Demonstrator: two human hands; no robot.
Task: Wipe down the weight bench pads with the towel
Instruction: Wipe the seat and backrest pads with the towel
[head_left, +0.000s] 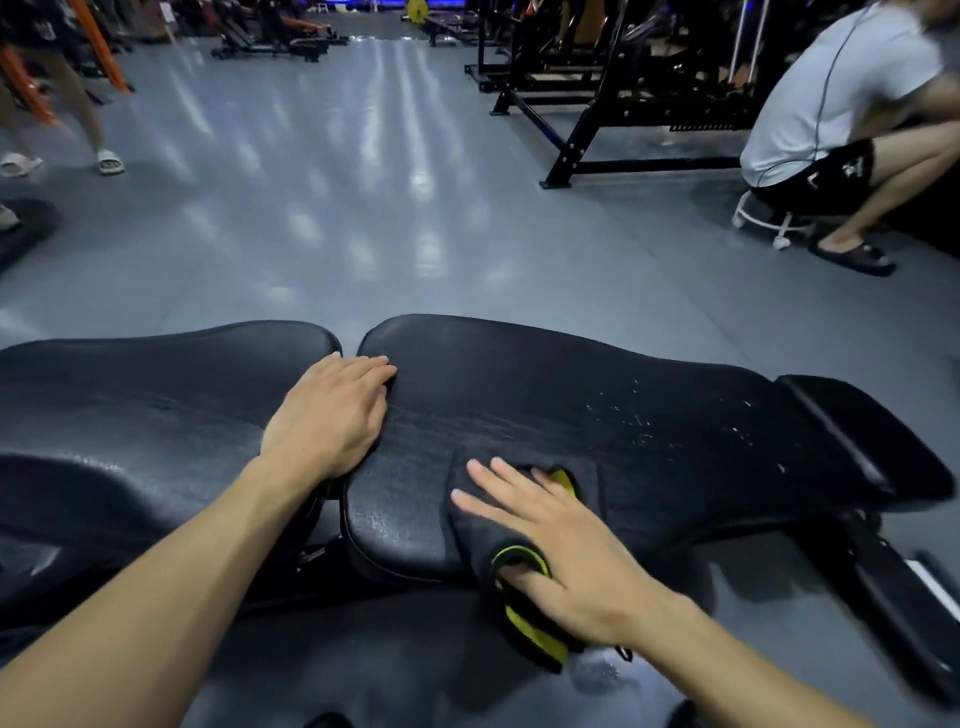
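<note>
A black weight bench lies across the view, with a left pad (156, 405) and a longer right pad (597, 405) split by a narrow gap. My left hand (332, 410) rests flat, fingers straight, across that gap onto the right pad. My right hand (556, 540) presses a black towel with yellow-green trim (472, 525) against the near edge of the right pad, fingers spread, thumb tucked into a fold. White specks (644, 415) dot the right pad beyond the towel. Part of the towel hangs below the pad edge.
A smaller end pad (852, 431) and black frame parts (893, 597) extend to the right. Grey gym floor (363, 208) stretches ahead. A person squats on a low stool (769, 218) at right beside a black rack (597, 104). Another person's legs stand at far left (93, 135).
</note>
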